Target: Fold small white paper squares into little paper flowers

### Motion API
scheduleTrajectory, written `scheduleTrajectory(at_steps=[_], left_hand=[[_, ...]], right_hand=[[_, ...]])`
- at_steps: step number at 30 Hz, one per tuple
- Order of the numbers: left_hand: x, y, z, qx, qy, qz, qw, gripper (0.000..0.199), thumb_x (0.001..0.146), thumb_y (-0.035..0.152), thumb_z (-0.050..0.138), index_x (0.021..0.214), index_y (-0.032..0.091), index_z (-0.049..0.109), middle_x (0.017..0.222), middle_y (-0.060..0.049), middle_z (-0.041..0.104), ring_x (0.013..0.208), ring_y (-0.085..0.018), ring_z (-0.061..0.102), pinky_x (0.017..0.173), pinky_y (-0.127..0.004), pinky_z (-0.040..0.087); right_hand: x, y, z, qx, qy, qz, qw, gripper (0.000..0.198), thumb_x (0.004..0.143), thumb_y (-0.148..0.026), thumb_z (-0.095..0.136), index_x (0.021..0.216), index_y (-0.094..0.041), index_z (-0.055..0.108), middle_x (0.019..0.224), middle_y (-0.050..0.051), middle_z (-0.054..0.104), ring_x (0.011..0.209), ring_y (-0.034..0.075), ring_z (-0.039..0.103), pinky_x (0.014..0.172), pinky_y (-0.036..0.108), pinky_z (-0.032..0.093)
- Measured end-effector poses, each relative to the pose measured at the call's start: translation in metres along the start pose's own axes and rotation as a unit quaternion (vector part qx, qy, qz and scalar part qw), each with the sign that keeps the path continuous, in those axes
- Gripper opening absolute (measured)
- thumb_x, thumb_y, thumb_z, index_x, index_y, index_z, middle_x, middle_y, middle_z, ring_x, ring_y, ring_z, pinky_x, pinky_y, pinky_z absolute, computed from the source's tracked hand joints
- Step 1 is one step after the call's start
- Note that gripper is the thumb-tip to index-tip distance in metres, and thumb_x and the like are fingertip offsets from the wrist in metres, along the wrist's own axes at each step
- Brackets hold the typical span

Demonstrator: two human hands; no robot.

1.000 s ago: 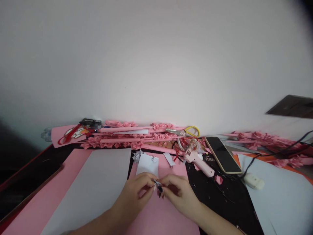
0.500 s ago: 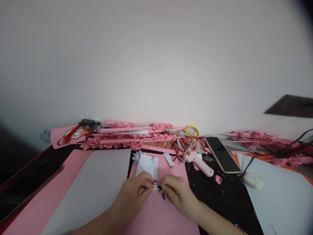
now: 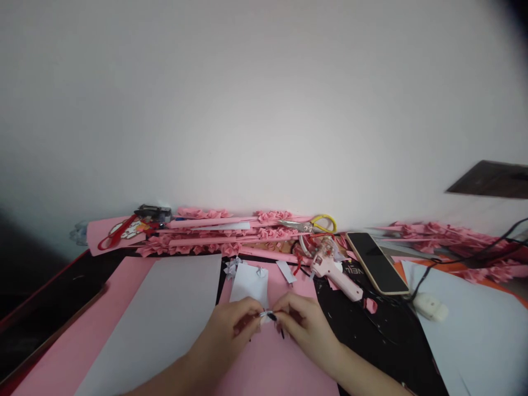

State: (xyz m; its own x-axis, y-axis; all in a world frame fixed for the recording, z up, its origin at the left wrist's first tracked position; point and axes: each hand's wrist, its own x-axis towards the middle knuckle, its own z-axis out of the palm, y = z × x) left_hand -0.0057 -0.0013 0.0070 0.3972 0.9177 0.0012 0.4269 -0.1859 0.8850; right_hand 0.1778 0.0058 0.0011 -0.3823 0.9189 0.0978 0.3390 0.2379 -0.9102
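A small folded piece of white paper (image 3: 267,316) is pinched between the fingertips of both hands. My left hand (image 3: 231,327) grips its left side and my right hand (image 3: 303,324) its right side, partly covering it. Both hands are over a pink sheet (image 3: 268,363). Just beyond them lies a stack of white paper (image 3: 249,283), with a little folded white paper star (image 3: 260,272) on its top edge. More folded white paper pieces (image 3: 234,267) sit at the stack's upper left corner. A small white strip (image 3: 286,271) rests to the right.
A pink glue gun (image 3: 340,280), a phone (image 3: 376,261) and a white device (image 3: 430,306) lie to the right. Yellow-handled scissors (image 3: 315,224) rest on pink paper flower stems (image 3: 214,242) along the wall. Large white sheets (image 3: 160,308) flank the work spot, and black cables (image 3: 423,275) run at right.
Both hands still pinch the small white paper, with slightly shifted fingers. The whole view has moved a little.
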Motion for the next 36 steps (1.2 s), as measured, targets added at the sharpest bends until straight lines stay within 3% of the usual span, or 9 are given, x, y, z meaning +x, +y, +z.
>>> scheduleTrajectory(at_steps=[4, 9, 14, 18, 23, 36], left_hand=[[-0.002, -0.001, 0.001, 0.029, 0.011, 0.011, 0.999, 0.014, 0.082, 0.021, 0.044, 0.076, 0.018, 0.057, 0.06, 0.004, 0.056, 0.054, -0.01, 0.052, 0.051, -0.018, 0.036], [-0.005, -0.006, 0.004, 0.057, 0.02, 0.031, 0.998, 0.016, 0.084, 0.022, 0.043, 0.077, 0.019, 0.057, 0.064, 0.003, 0.061, 0.059, -0.01, 0.057, 0.055, -0.018, 0.04], [-0.006, -0.012, 0.005, 0.148, 0.006, 0.059, 0.987, 0.018, 0.085, 0.025, 0.045, 0.073, 0.019, 0.057, 0.064, 0.001, 0.063, 0.057, -0.012, 0.058, 0.055, -0.02, 0.041], [-0.007, -0.01, 0.004, 0.163, 0.002, 0.087, 0.983, 0.019, 0.087, 0.024, 0.042, 0.075, 0.02, 0.057, 0.067, 0.0, 0.065, 0.06, -0.013, 0.059, 0.057, -0.021, 0.041], [-0.007, -0.002, 0.002, 0.184, 0.004, 0.091, 0.979, 0.014, 0.084, 0.022, 0.046, 0.072, 0.02, 0.053, 0.066, 0.001, 0.061, 0.06, -0.013, 0.055, 0.057, -0.021, 0.039], [0.0, -0.004, 0.005, 0.028, -0.041, 0.054, 0.997, 0.006, 0.079, 0.016, 0.048, 0.079, 0.019, 0.053, 0.078, 0.001, 0.058, 0.072, -0.014, 0.053, 0.064, -0.021, 0.04]], right_hand=[[-0.001, -0.001, 0.002, -0.063, 0.05, 0.016, 0.997, 0.013, 0.076, -0.014, 0.054, 0.067, -0.017, 0.046, 0.056, -0.005, 0.043, 0.049, 0.009, 0.039, 0.047, 0.019, 0.03], [-0.006, -0.004, 0.006, -0.113, 0.004, -0.018, 0.993, 0.027, 0.085, -0.017, 0.042, 0.058, -0.018, 0.036, 0.054, -0.006, 0.034, 0.049, 0.009, 0.033, 0.047, 0.021, 0.025], [-0.005, -0.004, 0.006, -0.094, -0.022, -0.02, 0.995, 0.02, 0.087, -0.015, 0.039, 0.067, -0.018, 0.044, 0.059, -0.003, 0.044, 0.054, 0.01, 0.04, 0.051, 0.021, 0.031], [-0.004, -0.005, 0.004, -0.084, -0.054, -0.034, 0.994, 0.017, 0.086, -0.009, 0.037, 0.079, -0.017, 0.051, 0.07, 0.0, 0.055, 0.064, 0.012, 0.048, 0.06, 0.021, 0.036], [-0.004, -0.009, 0.002, -0.07, -0.081, -0.046, 0.993, 0.017, 0.088, -0.011, 0.035, 0.081, -0.017, 0.05, 0.074, 0.001, 0.056, 0.067, 0.013, 0.05, 0.063, 0.022, 0.037], [-0.003, -0.011, -0.001, -0.047, -0.111, -0.048, 0.992, 0.018, 0.089, -0.014, 0.035, 0.074, -0.018, 0.046, 0.066, -0.003, 0.048, 0.059, 0.011, 0.043, 0.055, 0.02, 0.035]])
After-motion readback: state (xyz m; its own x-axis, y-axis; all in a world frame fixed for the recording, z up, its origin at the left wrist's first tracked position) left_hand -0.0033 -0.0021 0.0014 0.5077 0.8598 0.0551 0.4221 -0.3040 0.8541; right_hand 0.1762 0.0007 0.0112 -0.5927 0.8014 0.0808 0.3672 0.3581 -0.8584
